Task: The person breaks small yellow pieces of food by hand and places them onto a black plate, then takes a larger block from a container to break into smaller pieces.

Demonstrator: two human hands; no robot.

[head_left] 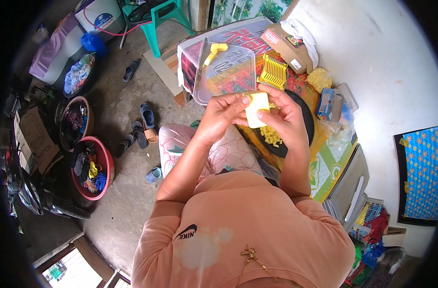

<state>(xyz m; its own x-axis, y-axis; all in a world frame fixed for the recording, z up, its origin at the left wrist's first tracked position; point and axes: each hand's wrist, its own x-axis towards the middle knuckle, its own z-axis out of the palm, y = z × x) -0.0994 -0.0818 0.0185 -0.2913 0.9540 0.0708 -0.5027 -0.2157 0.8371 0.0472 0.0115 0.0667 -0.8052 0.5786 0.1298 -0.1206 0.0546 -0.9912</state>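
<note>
- We see the left hand [222,114] closed on the left edge of a pale yellow square block [256,108], thumb on its top face.
- The right hand [285,116] grips the block's right side, fingertips curled over it.
- The block is held between both hands, above a round black tray [309,126] bearing small yellow cut pieces [270,136].
- Beyond the hands we see a clear plastic rectangular lid [223,72] and a yellow slotted cutter [273,72], near the tray.
</note>
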